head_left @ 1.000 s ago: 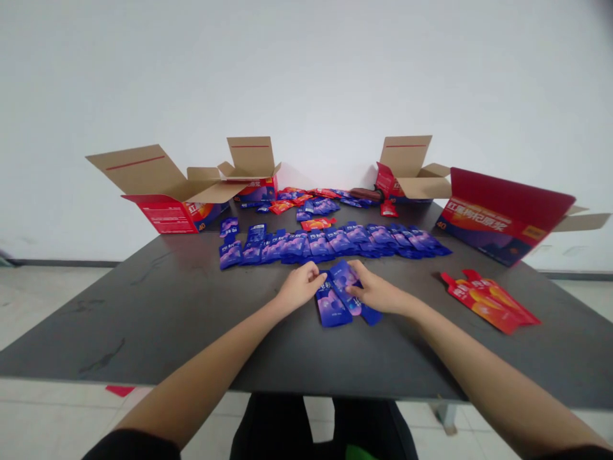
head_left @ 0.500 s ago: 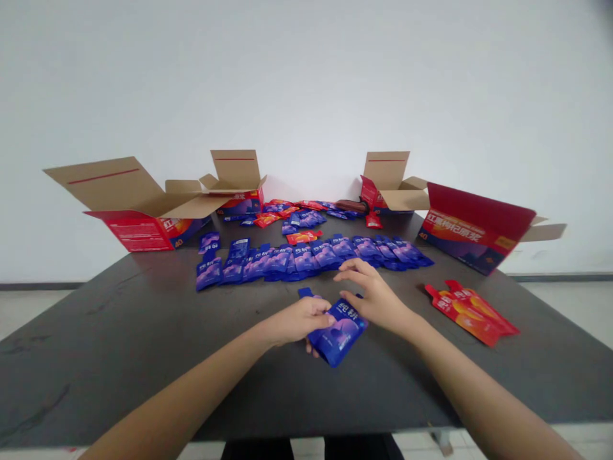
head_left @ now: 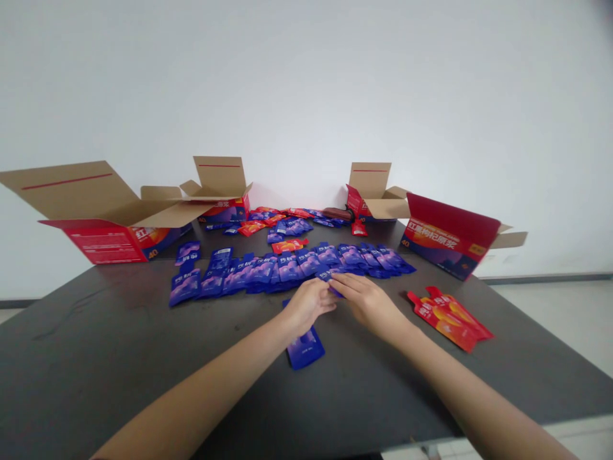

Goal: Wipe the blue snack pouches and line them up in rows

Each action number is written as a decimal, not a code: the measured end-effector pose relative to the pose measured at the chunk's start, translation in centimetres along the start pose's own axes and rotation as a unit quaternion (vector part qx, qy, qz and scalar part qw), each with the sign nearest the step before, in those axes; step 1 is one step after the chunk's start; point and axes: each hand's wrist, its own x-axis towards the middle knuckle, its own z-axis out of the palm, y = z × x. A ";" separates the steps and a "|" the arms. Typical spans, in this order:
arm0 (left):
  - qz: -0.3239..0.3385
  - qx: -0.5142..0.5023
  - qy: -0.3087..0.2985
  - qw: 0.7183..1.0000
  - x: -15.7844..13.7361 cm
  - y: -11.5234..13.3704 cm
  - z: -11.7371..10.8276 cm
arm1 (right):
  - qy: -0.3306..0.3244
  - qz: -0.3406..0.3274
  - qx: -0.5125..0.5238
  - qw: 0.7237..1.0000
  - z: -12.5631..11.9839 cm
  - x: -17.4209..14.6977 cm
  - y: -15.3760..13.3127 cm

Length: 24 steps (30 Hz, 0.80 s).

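My left hand point(head_left: 310, 303) and my right hand point(head_left: 366, 301) meet over the middle of the table. Between their fingers is a blue pouch point(head_left: 324, 275), partly covered, at the front edge of a row of overlapping blue pouches point(head_left: 261, 271). Both hands look closed on this pouch. Under my left hand and wrist, another blue pouch point(head_left: 305, 351) lies on the table, its middle hidden.
Two red pouches point(head_left: 450, 316) lie at the right. Open cartons stand around: left point(head_left: 105, 239), back left point(head_left: 225, 211), back right point(head_left: 364, 201), right point(head_left: 443, 246). Mixed red and blue pouches point(head_left: 292, 225) are heaped at the back of the dark table point(head_left: 119, 358).
Both hands have moved forward to the row with one blue pouch. Another blue pouch now shows on the table below my left hand. The view has shifted to the right.
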 end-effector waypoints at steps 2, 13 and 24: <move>0.000 0.027 -0.023 0.999 0.4 0.2 -0.6 | 0.015 0.026 0.027 0.999 -0.5 -0.7 1.9; 0.087 0.247 -0.052 0.964 -0.1 -3.0 -2.4 | 0.157 0.160 -0.056 0.973 0.7 1.7 13.9; 0.249 0.568 -0.095 0.778 -3.3 0.6 -6.2 | 0.027 0.170 -0.031 0.985 3.0 -1.2 17.3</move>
